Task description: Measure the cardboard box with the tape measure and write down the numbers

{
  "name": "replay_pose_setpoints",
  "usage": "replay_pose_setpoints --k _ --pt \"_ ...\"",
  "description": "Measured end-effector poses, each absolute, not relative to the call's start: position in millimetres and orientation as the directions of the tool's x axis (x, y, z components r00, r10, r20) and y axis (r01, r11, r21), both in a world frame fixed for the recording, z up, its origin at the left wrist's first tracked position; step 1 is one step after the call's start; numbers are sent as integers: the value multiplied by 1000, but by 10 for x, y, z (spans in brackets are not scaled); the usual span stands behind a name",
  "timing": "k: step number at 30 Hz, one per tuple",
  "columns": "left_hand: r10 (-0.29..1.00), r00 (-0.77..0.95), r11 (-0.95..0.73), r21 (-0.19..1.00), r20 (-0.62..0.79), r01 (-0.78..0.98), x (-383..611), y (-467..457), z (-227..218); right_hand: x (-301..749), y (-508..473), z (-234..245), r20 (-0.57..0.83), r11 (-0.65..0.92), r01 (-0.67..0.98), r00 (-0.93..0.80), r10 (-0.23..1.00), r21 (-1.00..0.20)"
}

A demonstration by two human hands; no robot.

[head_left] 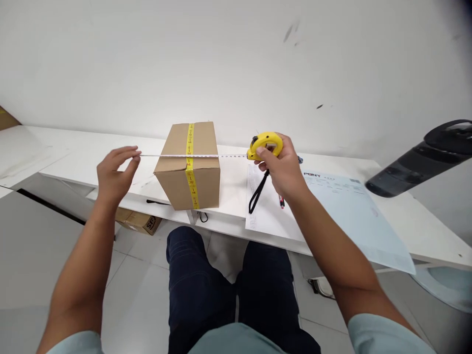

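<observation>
A cardboard box [204, 189], sealed with yellow printed tape [190, 140], stands on the white table. My right hand [282, 167] is closed around a yellow tape measure [271, 140] to the right of the box, its black wrist strap [258, 192] hanging down. The pulled-out blade [232, 156] runs straight across above or on the box's top; whether it touches the cardboard I cannot tell. Left of the box, my left hand [116, 172] pinches the blade's end between thumb and fingertips.
Under my right arm lie a white sheet [271, 221], a pen [281, 201] and a light-blue printed folder [342, 211]. A dark bottle [409, 167] is at the right. Below the table sits another carton [136, 220]. Behind the table [73, 142] rises a white wall.
</observation>
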State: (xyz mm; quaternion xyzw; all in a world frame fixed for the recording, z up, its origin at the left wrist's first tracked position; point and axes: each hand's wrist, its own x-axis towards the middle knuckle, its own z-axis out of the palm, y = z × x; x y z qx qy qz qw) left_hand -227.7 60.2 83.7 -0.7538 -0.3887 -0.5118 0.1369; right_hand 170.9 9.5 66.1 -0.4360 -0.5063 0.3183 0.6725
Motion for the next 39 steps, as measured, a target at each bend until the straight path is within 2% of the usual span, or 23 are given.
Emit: replay_pose_setpoints --k 4,7,10,16,18,20,23,25,27,28,30,32,33,35,37,39 --pt "566 251 -680 273 785 681 -2227 468 801 1620 219 700 348 348 17 125 929 -937" --pt "600 345 -694 256 722 672 -2110 277 798 1506 201 696 373 371 45 22 928 -927" --pt "573 405 -724 209 713 658 -2002 175 793 1422 175 680 432 435 83 -49 901 -897" --pt "471 362 -728 122 805 674 -1931 247 726 1375 188 639 477 480 106 -54 877 -871" --pt "380 366 -728 31 849 685 -1926 220 698 1380 199 632 475 476 86 -30 880 -875" --pt "245 404 -692 -133 881 710 -1908 104 685 1407 197 625 461 460 48 11 887 -886" --pt "58 508 -595 -379 860 709 -1844 -151 761 1487 115 605 467 469 -46 47 883 -882" --pt "-7 563 -554 -472 826 685 -1752 -228 912 1522 -19 582 485 489 -87 65 872 -868" --pt "56 600 -546 -478 798 688 -1603 -110 1140 1481 -209 557 515 526 -56 138 846 -849" --pt "189 600 -555 -420 777 718 -1509 36 1270 1421 -313 545 548 561 -7 204 811 -828" --pt "468 610 -596 -282 640 752 -1299 477 1513 1223 -513 526 645 645 137 357 676 -752" --pt "586 625 -647 -166 516 744 -1083 1018 1685 959 -683 509 726 699 268 457 513 -663" --pt "622 601 -645 -107 502 757 -978 1281 1735 825 -756 500 748 704 313 473 466 -637" --pt "715 467 -556 17 520 831 -778 1719 1772 592 -887 484 776 700 367 451 442 -612" --pt "743 404 -510 61 534 858 -597 2007 1753 438 -1004 467 816 706 416 365 448 -573" --pt "766 394 -484 52 508 874 -449 2176 1702 364 -1096 453 873 720 493 267 409 -488"
